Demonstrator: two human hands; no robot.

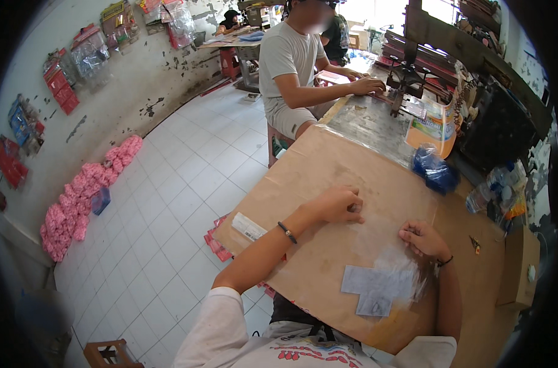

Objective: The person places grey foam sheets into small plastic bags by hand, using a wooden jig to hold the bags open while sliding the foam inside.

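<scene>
A wide brown cardboard sheet (291, 178) covers the worktable before me. Above its middle is my left hand (337, 204), its fingers curled in; whatever they may hold is hidden. To the right and nearer, my right hand (425, 238) is closed with thumb and fingertips together, and I cannot make out anything in them. Just below my right hand lie flat grey-blue pieces (377, 285), overlapping in a stepped shape on the cardboard. Shiny clear plastic (419, 285) lies at their right side, partly blurred.
Across the table a person (297, 73) works at a dark press (407, 80). A blue plastic bundle (435, 168), clear bottles (490, 190), small scissors (475, 244) and a cardboard box (518, 270) line the right. A white packet (248, 227) lies left; pink bundles (85, 190) sit along the wall.
</scene>
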